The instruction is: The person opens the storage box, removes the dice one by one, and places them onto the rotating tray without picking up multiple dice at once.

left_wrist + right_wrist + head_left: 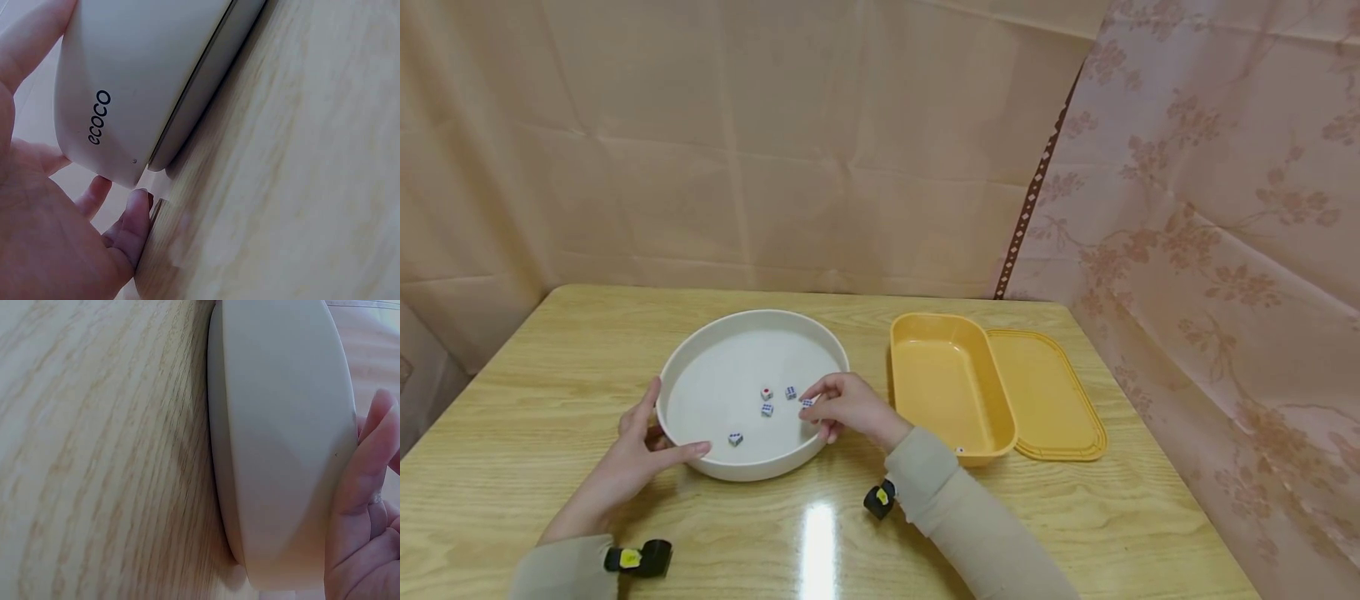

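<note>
A round white tray (715, 367) with a raised wall stands on the table, its outer side (134, 81) lettered "ecoco". My left hand (638, 450) holds it at the near left, thumb over the rim and the other fingers along the outside. Over the right part of the tray, my right hand (850, 407) pinches a white die (807, 404) between thumb and forefinger. Close by lie a die with a red dot (766, 393), a die with blue dots (791, 392) and another one (767, 410). Nearer the front rim sits a separate die (735, 438).
Right of the tray stands a yellow rectangular container (951, 383), with a small white die (959, 450) partly visible at its near end. Its flat yellow lid (1052, 400) lies beside it on the wooden table (760, 542). Curtains (790, 150) hang behind and at the right.
</note>
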`<move>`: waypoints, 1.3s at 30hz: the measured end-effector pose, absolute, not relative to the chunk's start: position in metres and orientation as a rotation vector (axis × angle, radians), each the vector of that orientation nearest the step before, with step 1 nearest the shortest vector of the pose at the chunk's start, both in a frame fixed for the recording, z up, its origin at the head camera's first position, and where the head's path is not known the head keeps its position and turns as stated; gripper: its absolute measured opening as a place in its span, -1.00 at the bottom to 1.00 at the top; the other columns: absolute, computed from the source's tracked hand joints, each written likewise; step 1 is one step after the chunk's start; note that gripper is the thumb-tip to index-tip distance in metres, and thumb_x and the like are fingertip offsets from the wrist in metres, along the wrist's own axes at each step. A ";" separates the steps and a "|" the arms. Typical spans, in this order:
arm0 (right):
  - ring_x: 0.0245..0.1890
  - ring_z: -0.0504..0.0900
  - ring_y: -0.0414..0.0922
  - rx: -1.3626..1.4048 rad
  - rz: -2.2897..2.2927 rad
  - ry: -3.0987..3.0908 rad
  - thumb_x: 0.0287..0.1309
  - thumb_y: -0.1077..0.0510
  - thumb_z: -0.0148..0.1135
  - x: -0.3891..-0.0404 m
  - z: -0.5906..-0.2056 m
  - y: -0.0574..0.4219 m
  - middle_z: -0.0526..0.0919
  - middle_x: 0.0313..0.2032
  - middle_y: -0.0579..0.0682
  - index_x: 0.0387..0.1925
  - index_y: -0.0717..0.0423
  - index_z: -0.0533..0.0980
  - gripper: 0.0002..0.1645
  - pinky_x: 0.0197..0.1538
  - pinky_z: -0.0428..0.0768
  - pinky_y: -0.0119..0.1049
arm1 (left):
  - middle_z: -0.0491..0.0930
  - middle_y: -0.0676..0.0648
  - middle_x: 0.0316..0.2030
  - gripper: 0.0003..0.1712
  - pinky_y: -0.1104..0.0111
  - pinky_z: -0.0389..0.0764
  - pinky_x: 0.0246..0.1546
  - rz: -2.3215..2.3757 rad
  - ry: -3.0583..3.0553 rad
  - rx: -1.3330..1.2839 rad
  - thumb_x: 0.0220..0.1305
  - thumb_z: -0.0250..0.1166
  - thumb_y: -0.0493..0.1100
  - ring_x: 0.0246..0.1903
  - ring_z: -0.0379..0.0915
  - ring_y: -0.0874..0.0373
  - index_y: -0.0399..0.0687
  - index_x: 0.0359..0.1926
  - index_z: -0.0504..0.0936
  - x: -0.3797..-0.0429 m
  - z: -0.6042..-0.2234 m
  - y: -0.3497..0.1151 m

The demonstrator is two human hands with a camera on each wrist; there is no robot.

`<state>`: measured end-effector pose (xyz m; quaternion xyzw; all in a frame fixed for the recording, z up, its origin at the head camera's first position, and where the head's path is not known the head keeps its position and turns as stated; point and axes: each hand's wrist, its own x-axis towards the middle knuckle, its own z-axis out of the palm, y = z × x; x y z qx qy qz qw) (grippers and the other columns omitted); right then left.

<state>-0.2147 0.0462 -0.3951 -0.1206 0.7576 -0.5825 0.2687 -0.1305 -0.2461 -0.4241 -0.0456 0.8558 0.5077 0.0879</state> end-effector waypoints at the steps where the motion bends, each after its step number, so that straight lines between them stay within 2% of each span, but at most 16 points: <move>1: -0.71 0.51 -0.25 -0.325 -1.569 2.041 0.17 0.31 0.33 -0.215 -0.395 0.046 0.57 -0.59 -0.03 -0.06 0.33 0.57 -0.70 -0.62 0.52 -0.47 | -0.42 -0.55 0.41 0.43 -0.05 0.27 0.32 1.511 2.543 -0.141 0.21 0.42 0.09 0.35 0.08 -0.43 0.08 0.49 -0.67 -0.130 -0.424 -0.246; 5: -0.71 0.52 -0.25 -0.317 -1.565 2.034 0.17 0.31 0.33 -0.215 -0.394 0.046 0.58 -0.58 -0.01 -0.05 0.33 0.56 -0.70 -0.62 0.53 -0.46 | -0.44 -0.55 0.41 0.43 -0.17 0.18 0.34 1.518 2.521 -0.158 0.21 0.41 0.10 0.36 0.05 -0.46 0.10 0.48 -0.69 -0.131 -0.423 -0.246; 16: -0.71 0.52 -0.25 -0.327 -1.582 2.018 0.14 0.34 0.33 -0.217 -0.396 0.047 0.59 -0.59 -0.01 -0.04 0.36 0.56 -0.67 -0.61 0.53 -0.47 | -0.46 -0.54 0.42 0.43 -0.15 0.17 0.35 1.519 2.522 -0.145 0.22 0.41 0.09 0.36 0.06 -0.41 0.10 0.48 -0.69 -0.133 -0.423 -0.246; 25: -0.69 0.54 -0.25 -0.340 -1.611 2.000 0.15 0.30 0.34 -0.218 -0.394 0.050 0.59 -0.57 0.00 -0.02 0.37 0.57 -0.65 -0.56 0.56 -0.46 | -0.53 -0.52 0.43 0.44 -0.27 0.06 0.38 1.552 2.468 -0.198 0.21 0.42 0.09 0.38 -0.02 -0.43 0.18 0.47 -0.71 -0.134 -0.420 -0.246; 34: -0.59 0.59 -0.19 -0.338 -1.611 2.005 0.17 0.28 0.34 -0.210 -0.382 0.060 0.67 -0.36 0.20 0.02 0.35 0.56 -0.62 -0.47 0.60 -0.43 | -0.51 -0.52 0.43 0.44 -0.27 0.05 0.38 1.564 2.461 -0.198 0.20 0.43 0.08 0.39 -0.03 -0.46 0.18 0.47 -0.70 -0.133 -0.422 -0.246; 39: -0.56 0.59 -0.19 -0.337 -1.612 2.020 0.20 0.24 0.33 -0.207 -0.373 0.074 0.67 -0.36 0.15 0.04 0.34 0.55 -0.60 -0.42 0.61 -0.43 | -0.50 -0.55 0.41 0.44 -0.22 0.10 0.37 1.558 2.492 -0.166 0.21 0.43 0.07 0.37 0.00 -0.44 0.13 0.47 -0.70 -0.135 -0.423 -0.246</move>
